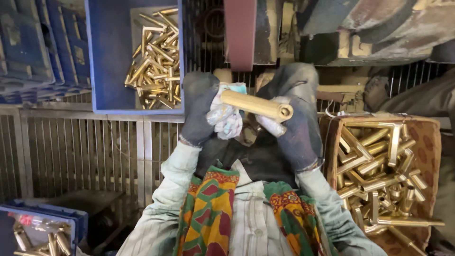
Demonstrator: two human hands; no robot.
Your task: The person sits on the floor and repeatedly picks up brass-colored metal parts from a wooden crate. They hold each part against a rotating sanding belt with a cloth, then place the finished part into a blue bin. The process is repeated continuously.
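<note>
Scarf: bright cloth (208,213) in green, orange and red hangs down the person's chest over a pale striped shirt (253,223), nearest the camera.
Lower-left crate: blue crate (45,213) at the bottom left corner, a few brass tubes (35,242) lying in it.
Upper-left crate: blue crate (106,57) on the metal grating (85,156), a loose heap of short brass pieces (156,61) in its right half.
Left hand: dark-gloved left hand (196,114), fingers closed around a bunched pale rag (227,116) pressed against the near-left end of the tube.
Brass tube: straight brass tube (256,104) held up in front of the chest, between both hands, tilted slightly down toward the right; its hollow end faces the camera on the right.
Right hand: dark-gloved right hand (296,123), fingers closed on the tube from behind and below, near its open end.
Belt: a dull red vertical belt (239,33) stands just beyond the hands, part of grimy machinery (360,28) across the top right.
Right basket: brown basket (426,128) to the right of the right forearm, filled with long brass bars and angled brass pieces (379,166), some jutting over its lower edge.
</note>
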